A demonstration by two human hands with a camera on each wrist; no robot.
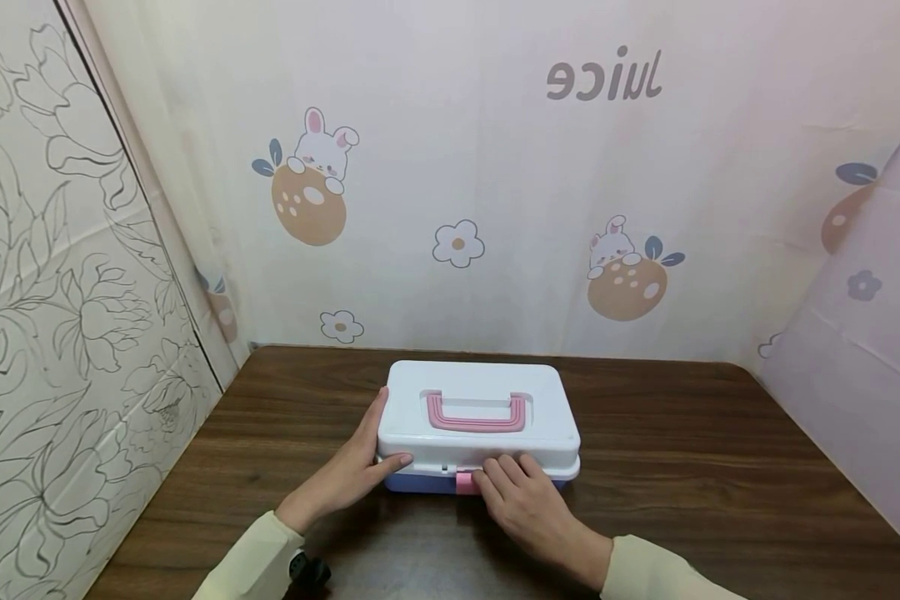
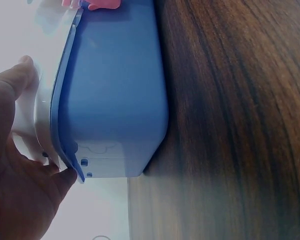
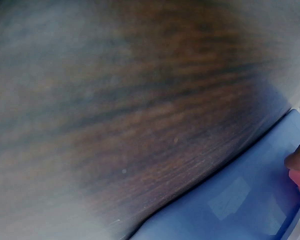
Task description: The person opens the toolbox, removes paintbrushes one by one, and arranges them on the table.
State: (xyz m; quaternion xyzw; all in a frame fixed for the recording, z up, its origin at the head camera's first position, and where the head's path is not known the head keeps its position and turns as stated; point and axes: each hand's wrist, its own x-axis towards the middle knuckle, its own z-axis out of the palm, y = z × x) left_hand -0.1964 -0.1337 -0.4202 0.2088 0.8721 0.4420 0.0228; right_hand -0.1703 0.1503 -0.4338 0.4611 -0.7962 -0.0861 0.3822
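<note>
A storage box with a white lid (image 1: 487, 379) and a blue base (image 2: 117, 80) sits on the table. A pink carrying handle (image 1: 476, 423) lies folded on the lid. My left hand (image 1: 360, 458) rests against the box's left end, fingers straight along the side and thumb on the lid's front edge. At the front, my right hand (image 1: 525, 508) bends its fingers over the lid's lower edge, its thumb on the pink latch (image 1: 465, 483). In the right wrist view, only that thumb's tip (image 3: 299, 157) shows, against the latch. The lid is down; the box's inside is hidden.
The dark wood-grain table (image 1: 690, 450) extends around the box. A curtain (image 1: 457, 167) printed with rabbits hangs behind it, and a flower-patterned panel (image 1: 67, 317) stands on the left. A small dark object (image 1: 311, 573) is beside the left sleeve.
</note>
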